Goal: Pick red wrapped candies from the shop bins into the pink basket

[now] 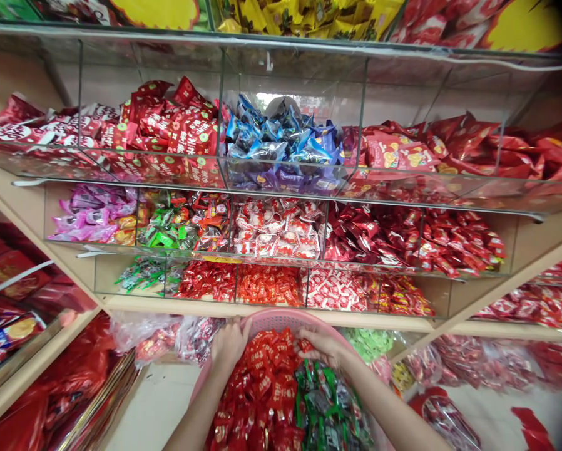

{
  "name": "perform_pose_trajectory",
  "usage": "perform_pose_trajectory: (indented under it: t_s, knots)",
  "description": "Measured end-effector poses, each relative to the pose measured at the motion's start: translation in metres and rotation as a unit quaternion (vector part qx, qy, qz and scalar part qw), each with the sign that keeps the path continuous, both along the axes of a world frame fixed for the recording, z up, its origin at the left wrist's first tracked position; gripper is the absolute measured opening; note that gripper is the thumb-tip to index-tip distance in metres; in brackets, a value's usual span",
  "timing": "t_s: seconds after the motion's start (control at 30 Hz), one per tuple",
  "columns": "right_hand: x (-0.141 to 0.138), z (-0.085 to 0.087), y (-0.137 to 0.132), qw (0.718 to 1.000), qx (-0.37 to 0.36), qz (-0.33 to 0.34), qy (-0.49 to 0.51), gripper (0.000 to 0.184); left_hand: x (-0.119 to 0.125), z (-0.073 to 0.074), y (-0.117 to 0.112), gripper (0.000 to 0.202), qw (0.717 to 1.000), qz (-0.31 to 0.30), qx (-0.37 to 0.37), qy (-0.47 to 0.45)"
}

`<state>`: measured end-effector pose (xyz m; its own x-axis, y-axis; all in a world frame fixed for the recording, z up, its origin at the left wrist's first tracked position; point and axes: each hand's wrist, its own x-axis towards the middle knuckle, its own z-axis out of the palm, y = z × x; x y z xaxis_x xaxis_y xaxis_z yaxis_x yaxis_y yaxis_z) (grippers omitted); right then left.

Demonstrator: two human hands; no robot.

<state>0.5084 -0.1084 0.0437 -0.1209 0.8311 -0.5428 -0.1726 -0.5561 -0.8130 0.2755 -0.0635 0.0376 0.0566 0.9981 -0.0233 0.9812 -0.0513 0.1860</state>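
A pink basket (281,318) is held low in front of tiered candy shelves. It is piled with red-wrapped sweets (262,388) on the left and green-and-dark wrapped sweets (325,407) on the right. My left hand (229,343) grips the basket's left rim, fingers curled over it. My right hand (322,346) lies on top of the pile near the far rim, its fingers pinched around a red-wrapped sweet (304,345).
Clear acrylic bins (224,169) in three tiers hold red, blue (281,141), purple (91,213) and green (161,232) wrapped candies. Bagged sweets (168,335) lie beneath the lowest shelf. More red packets fill side shelves left and right.
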Motion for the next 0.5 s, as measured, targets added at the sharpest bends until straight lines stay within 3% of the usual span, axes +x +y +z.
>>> perform_pose_trajectory:
  t_s: [0.23, 0.5]
  knots:
    - [0.0036, -0.0043, 0.0017, 0.992, 0.001, -0.004, 0.127, 0.015, -0.0013, -0.0049, 0.0016, 0.065, 1.0, -0.008, 0.013, 0.003]
    - [-0.0033, 0.0046, 0.004, 0.999, -0.03, -0.018, 0.031, 0.019, -0.0003, -0.004, 0.0009, 0.063, 1.0, -0.001, 0.011, 0.012]
